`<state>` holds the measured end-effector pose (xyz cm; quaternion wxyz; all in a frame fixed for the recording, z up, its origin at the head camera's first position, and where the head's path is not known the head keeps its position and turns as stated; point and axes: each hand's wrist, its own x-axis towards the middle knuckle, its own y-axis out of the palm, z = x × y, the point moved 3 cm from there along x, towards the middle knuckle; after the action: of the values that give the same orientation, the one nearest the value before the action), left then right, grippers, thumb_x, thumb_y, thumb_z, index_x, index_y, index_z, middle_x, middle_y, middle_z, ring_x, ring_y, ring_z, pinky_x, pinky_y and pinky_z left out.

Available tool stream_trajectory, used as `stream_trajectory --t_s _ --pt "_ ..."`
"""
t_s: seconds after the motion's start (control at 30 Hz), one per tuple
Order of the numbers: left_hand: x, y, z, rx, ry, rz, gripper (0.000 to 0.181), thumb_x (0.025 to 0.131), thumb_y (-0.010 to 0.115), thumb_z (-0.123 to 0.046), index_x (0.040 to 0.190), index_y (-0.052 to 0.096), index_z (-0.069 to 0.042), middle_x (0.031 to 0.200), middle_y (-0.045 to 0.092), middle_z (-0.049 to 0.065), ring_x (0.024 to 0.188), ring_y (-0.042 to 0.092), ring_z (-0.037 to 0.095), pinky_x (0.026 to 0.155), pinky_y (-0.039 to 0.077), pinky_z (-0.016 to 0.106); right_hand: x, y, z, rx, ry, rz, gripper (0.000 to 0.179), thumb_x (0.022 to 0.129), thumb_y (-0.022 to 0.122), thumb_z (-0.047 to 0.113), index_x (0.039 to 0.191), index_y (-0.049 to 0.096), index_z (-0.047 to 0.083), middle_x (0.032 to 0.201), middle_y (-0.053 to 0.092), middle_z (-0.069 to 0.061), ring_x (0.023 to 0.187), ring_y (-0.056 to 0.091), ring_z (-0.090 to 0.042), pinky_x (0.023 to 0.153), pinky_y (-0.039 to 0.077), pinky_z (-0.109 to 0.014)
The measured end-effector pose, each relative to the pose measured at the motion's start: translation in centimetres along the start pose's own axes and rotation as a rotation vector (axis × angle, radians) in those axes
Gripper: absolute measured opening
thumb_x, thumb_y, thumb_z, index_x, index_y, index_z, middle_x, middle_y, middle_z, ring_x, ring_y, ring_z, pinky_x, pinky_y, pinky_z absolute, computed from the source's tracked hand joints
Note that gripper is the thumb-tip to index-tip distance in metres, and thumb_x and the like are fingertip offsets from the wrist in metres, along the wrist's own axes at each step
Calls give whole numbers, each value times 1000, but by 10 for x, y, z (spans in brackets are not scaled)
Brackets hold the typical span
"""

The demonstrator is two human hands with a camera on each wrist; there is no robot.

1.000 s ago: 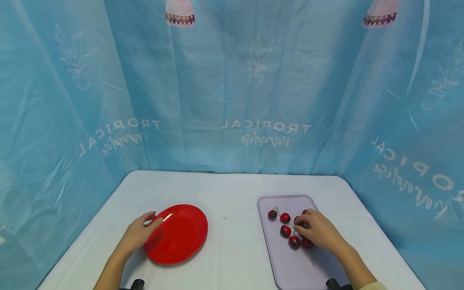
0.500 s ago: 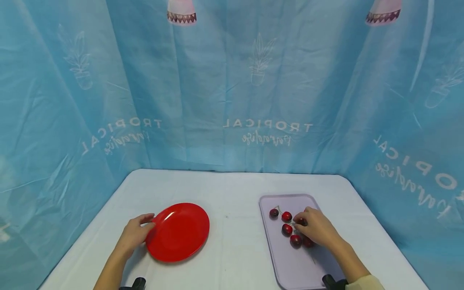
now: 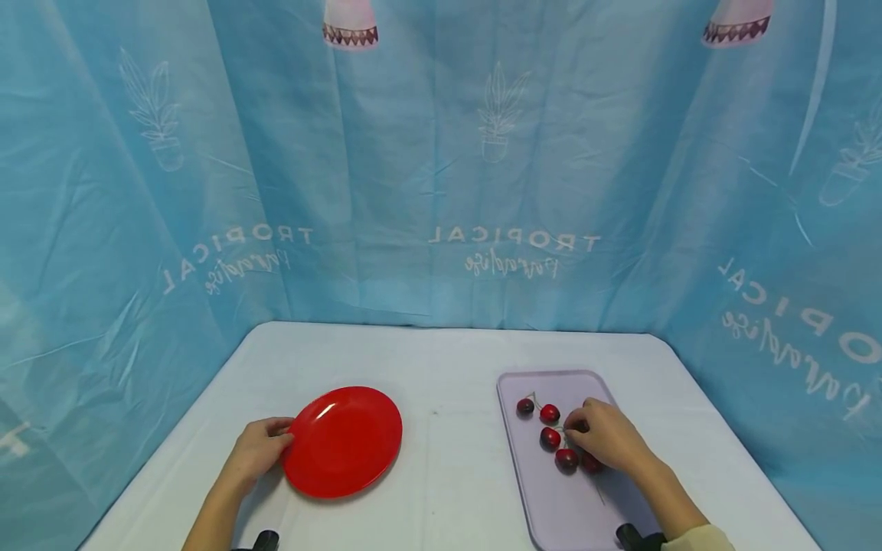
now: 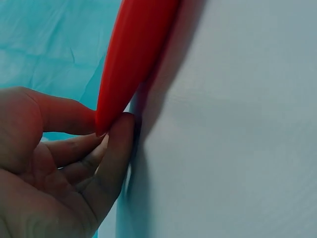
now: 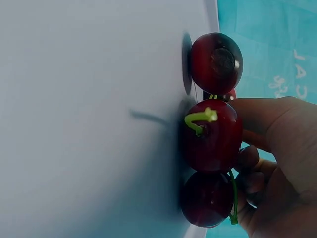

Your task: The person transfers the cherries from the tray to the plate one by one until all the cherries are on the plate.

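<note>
At the left of the head view, my left hand (image 3: 253, 453) pinches the near-left rim of a round red plate (image 3: 344, 444). In the left wrist view the thumb (image 4: 67, 115) is on one side of the rim and the fingers (image 4: 119, 153) lie behind the other. My right hand (image 3: 612, 438) reaches over a lilac tray (image 3: 561, 509), its fingertips round a dark red cherry that they mostly hide. Several cherries lie close by, one (image 3: 566, 461) just in front of the hand. In the right wrist view a stemmed cherry (image 5: 213, 141) partly covers the fingers.
Both plate and tray are on a white-covered table (image 3: 441, 383). A blue printed curtain (image 3: 386, 184) encloses its back and sides. Other cherries (image 3: 525, 406) lie toward the tray's far left, with the tray's raised rim around them.
The left thumb and fingers have drawn together onto the plate's rim from a wider spread. The right fingers have closed in among the cherries. The whole scene has shifted slightly right in view.
</note>
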<state>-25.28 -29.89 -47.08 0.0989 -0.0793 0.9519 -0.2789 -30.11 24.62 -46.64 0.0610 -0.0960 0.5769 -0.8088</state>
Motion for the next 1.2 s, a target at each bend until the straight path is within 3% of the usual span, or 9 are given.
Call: stream_trajectory --t_s 0.23,0.47,0.87,1.2 --pt "2 -1 1 -47 -16 19 42 89 57 -6 126 51 13 105 62 22 73 60 21 62 56 33 3 -2 3 -6 -5 -23 11 78 77 21 86 75 14 75 51 3 68 46 -15 66 46 -34" --pt "1 1 7 -84 -47 27 42 90 56 -6 127 49 12 106 61 23 73 61 21 63 57 34 4 2 5 24 -8 -27 6 77 76 17 82 75 15 74 50 3 66 45 -15 63 44 -32" --pt "1 2 14 -95 -30 41 42 92 54 -7 129 49 12 106 62 21 72 61 20 63 57 34 2 3 7 44 -28 -47 5 79 76 17 79 73 13 72 47 2 66 44 -15 61 42 -31" --pt "4 1 15 -121 11 39 42 93 55 -8 129 49 11 107 61 20 73 61 20 63 57 36 1 -5 13 183 -47 -53 5 86 70 16 84 70 11 76 50 2 68 47 -15 61 45 -30"
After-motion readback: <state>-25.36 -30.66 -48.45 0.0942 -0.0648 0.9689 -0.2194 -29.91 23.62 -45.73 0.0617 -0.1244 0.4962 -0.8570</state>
